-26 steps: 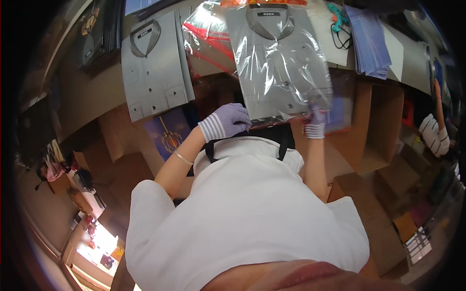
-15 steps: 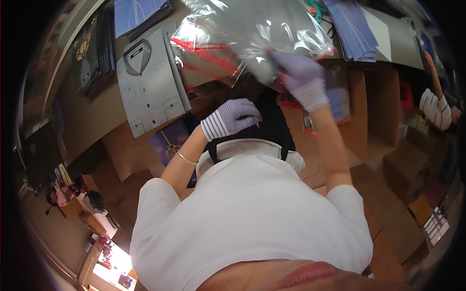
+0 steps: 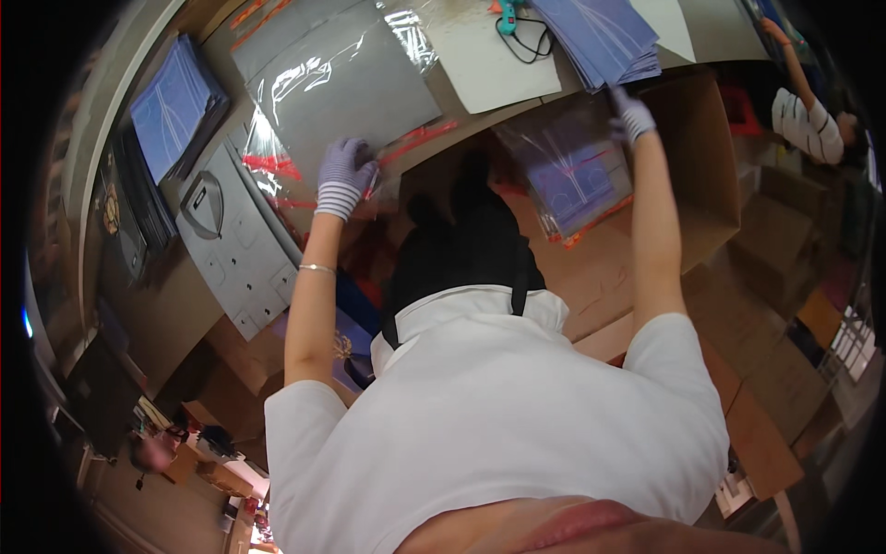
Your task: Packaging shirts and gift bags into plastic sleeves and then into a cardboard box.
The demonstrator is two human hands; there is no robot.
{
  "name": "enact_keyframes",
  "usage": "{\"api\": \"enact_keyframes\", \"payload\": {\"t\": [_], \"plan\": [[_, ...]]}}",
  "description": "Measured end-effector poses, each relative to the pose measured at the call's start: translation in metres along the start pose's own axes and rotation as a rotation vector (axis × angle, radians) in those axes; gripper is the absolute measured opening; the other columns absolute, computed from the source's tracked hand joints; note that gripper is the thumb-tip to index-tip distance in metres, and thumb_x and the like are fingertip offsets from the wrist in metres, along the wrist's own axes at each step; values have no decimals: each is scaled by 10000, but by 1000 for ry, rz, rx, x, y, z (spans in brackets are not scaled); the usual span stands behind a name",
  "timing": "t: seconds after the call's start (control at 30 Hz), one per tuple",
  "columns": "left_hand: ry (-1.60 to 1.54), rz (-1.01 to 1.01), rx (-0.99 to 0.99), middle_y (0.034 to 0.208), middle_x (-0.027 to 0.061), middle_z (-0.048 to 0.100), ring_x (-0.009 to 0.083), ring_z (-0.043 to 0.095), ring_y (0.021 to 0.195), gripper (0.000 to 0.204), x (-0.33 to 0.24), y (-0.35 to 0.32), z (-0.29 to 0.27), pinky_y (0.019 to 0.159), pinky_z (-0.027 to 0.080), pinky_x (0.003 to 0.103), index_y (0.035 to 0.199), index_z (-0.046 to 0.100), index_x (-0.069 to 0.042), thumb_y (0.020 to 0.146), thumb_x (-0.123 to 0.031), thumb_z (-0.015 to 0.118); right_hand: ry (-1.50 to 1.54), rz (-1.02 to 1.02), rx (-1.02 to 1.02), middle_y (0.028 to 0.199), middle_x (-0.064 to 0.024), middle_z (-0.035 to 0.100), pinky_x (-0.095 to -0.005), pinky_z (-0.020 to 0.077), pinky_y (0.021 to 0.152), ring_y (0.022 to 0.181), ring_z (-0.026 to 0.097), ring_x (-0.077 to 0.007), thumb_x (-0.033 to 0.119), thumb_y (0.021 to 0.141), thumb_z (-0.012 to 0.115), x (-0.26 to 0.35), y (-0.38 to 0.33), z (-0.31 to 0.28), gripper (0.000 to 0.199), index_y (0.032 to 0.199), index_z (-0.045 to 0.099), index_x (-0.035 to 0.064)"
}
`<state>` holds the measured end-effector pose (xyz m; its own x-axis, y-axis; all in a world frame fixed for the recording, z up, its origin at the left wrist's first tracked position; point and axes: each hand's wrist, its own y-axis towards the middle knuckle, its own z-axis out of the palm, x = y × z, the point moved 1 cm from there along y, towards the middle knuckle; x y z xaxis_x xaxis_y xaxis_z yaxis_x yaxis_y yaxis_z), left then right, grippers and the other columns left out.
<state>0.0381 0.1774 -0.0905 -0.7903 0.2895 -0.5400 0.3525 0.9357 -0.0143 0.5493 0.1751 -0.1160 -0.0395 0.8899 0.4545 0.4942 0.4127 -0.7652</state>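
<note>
My left hand (image 3: 343, 175), in a pale purple glove, grips the lower edge of a clear plastic bag holding a folded grey shirt (image 3: 341, 92) that lies flat on the table. My right hand (image 3: 632, 115), gloved too, is stretched out to the right, its fingers closed on the lower corner of a stack of blue sheets (image 3: 600, 37). Just below that hand a clear bag with a blue sheet inside and a red strip (image 3: 572, 175) lies in an open cardboard box (image 3: 711, 166).
A second folded grey shirt (image 3: 231, 240) lies unbagged to the left, beside another stack of blue sheets (image 3: 175, 111). A teal tool with a black cable (image 3: 512, 18) rests on a white sheet (image 3: 489, 65). Another person in a striped top (image 3: 812, 120) is at far right. Cardboard boxes (image 3: 784, 369) crowd the floor.
The bagged grey shirt has come down flat on the table under my left hand. My right hand let go of it and moved right to the blue sheets.
</note>
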Motion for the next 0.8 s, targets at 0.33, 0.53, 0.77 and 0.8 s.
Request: {"api": "enact_keyframes", "payload": {"t": [0.33,0.53,0.77,0.8], "plan": [[94,63,200,811,100,575,259,563,710,139,39,48,33,655,467,323,859,576,-30,724,-59,588,686,-89,130,1039,-137,529,-388,523,673,907,558,-299,162,778,599,-34,58,-47,403,1120,455,4],[-773,-391,115,726,58,602,115,538,646,198,-2,70,31,609,445,247,859,594,31,776,-149,589,243,-837,-334,806,-69,529,-227,414,449,569,541,-149,130,817,532,-90,-84,-69,216,997,536,11],[-1093,-356,45,627,20,566,70,497,524,140,-74,110,31,472,401,194,795,603,15,767,-122,596,203,-492,-253,531,-62,535,-236,362,373,397,456,-86,242,868,510,-82,-283,111,246,834,549,2],[-1061,-335,29,637,28,577,78,512,538,133,-82,112,29,492,416,201,796,606,16,761,-112,599,384,-387,-65,533,-80,551,-235,369,369,395,480,-99,207,888,464,-90,-286,133,250,798,533,-17]]}}
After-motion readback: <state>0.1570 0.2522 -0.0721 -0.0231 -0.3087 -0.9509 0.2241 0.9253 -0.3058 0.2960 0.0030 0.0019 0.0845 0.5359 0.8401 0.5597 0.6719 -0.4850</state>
